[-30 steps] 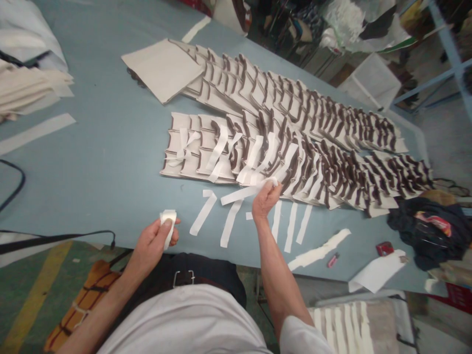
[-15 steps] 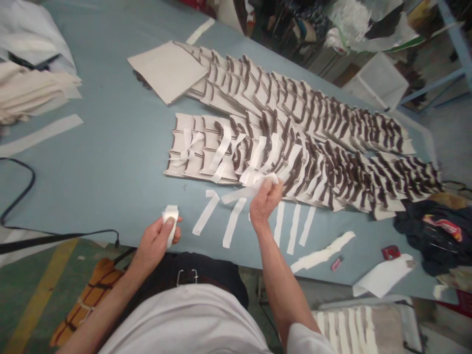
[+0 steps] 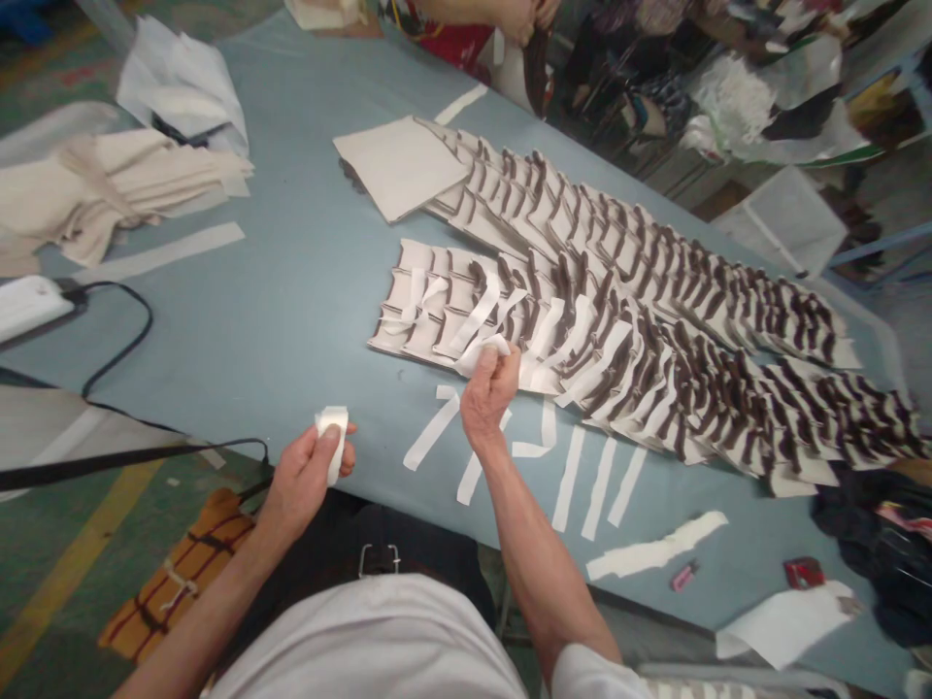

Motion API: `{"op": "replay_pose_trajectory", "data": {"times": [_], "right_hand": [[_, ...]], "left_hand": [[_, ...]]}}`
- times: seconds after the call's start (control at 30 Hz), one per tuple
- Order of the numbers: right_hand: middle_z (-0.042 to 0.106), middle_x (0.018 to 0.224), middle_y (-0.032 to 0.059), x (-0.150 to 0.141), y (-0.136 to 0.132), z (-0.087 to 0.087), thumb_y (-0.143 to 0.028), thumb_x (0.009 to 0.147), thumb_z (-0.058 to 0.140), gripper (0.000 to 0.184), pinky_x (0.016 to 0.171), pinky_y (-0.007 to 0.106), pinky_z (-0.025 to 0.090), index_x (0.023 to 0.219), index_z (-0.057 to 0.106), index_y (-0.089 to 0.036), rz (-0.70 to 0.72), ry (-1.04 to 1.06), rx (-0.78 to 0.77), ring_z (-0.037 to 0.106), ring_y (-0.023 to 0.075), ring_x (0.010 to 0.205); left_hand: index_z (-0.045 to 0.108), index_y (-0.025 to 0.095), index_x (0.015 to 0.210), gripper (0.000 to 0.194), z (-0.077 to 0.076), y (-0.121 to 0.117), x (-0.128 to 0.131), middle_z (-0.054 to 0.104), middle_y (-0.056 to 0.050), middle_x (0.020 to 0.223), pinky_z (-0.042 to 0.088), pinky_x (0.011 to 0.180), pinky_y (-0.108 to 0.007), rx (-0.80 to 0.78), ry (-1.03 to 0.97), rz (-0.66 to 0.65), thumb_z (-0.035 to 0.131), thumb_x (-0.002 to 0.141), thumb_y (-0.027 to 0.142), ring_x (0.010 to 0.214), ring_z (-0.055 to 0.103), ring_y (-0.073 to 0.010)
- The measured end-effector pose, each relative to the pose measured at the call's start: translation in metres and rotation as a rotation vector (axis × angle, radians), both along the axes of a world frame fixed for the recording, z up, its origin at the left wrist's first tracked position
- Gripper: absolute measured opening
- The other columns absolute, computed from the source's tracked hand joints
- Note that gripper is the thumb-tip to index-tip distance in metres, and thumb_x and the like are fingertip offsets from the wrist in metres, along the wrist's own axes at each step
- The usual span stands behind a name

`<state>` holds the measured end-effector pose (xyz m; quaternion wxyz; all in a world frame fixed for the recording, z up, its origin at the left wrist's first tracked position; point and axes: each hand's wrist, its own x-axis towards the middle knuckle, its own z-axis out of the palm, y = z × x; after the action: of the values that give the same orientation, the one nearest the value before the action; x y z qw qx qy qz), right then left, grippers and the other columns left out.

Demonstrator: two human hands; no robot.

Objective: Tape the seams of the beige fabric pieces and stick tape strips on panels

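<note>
My left hand (image 3: 313, 471) is closed round a folded white strip bundle (image 3: 332, 437), held above the table's front edge. In my right hand (image 3: 491, 393), thumb and fingers pinch a white strip (image 3: 477, 354) at the near edge of the closer row of overlapping beige panels (image 3: 418, 335). These panels have dark brown edges, and several loose white strips (image 3: 477, 311) lie across them. Between the row and my body, more white strips (image 3: 431, 430) lie on the blue-grey table, one bent into an L. My right hand and forearm partly cover one of them.
A second panel row (image 3: 568, 214) lies behind, with a flat beige square (image 3: 400, 167) at its left end. Folded cloth (image 3: 138, 180) and a black cable (image 3: 149, 311) are at left. A pink object (image 3: 684, 576) and a red object (image 3: 805, 573) lie at right. Another person's hands (image 3: 520, 15) show across the table.
My right hand has moved left along the closer row with the white strip, uncovering the L-bent strip. The view has swung left. My left hand keeps its hold.
</note>
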<state>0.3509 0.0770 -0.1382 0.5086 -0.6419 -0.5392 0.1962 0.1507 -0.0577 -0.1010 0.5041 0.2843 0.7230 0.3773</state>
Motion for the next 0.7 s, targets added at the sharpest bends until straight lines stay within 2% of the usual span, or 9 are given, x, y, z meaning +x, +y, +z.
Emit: {"op": "replay_pose_trajectory", "data": {"times": [0.2,0.5,0.6,0.7], "right_hand": [[0.057,0.074,0.0005,-0.024,-0.006,-0.037,-0.053,0.108,0.031,0.041,0.068,0.030,0.046,0.107,0.056,-0.020,0.132,-0.040,-0.113,0.056,0.0183,0.066],[0.070,0.082,0.0051,-0.058,-0.065,-0.094,-0.041,0.108,0.035,0.036,0.078,0.032,0.050,0.107,0.063,-0.020,0.426,-0.186,-0.280,0.064,0.0207,0.075],[0.072,0.085,0.0066,-0.064,-0.071,-0.107,-0.037,0.109,0.036,0.034,0.081,0.032,0.050,0.109,0.065,-0.019,0.485,-0.229,-0.333,0.065,0.0222,0.079],[0.074,0.091,0.0075,-0.069,-0.074,-0.109,-0.035,0.109,0.044,0.028,0.086,0.034,0.050,0.112,0.066,-0.020,0.549,-0.261,-0.371,0.067,0.0235,0.086]], "left_hand": [[0.070,0.018,0.097,0.060,0.003,-0.006,-0.014,0.060,0.002,0.058,0.046,0.056,-0.031,0.021,-0.008,0.043,0.066,0.083,0.076,0.054,0.052,-0.0185],[0.068,0.018,0.097,0.066,-0.004,-0.005,-0.028,0.062,0.002,0.062,0.045,0.058,-0.031,0.045,-0.073,0.064,0.069,0.078,0.080,0.055,0.052,-0.0171],[0.067,0.019,0.094,0.065,-0.004,-0.002,-0.030,0.062,0.003,0.060,0.044,0.058,-0.031,0.044,-0.096,0.058,0.070,0.076,0.081,0.055,0.052,-0.0171],[0.067,0.019,0.093,0.062,-0.001,0.001,-0.032,0.061,0.004,0.059,0.043,0.057,-0.030,0.046,-0.115,0.057,0.073,0.076,0.078,0.054,0.051,-0.0163]]}}
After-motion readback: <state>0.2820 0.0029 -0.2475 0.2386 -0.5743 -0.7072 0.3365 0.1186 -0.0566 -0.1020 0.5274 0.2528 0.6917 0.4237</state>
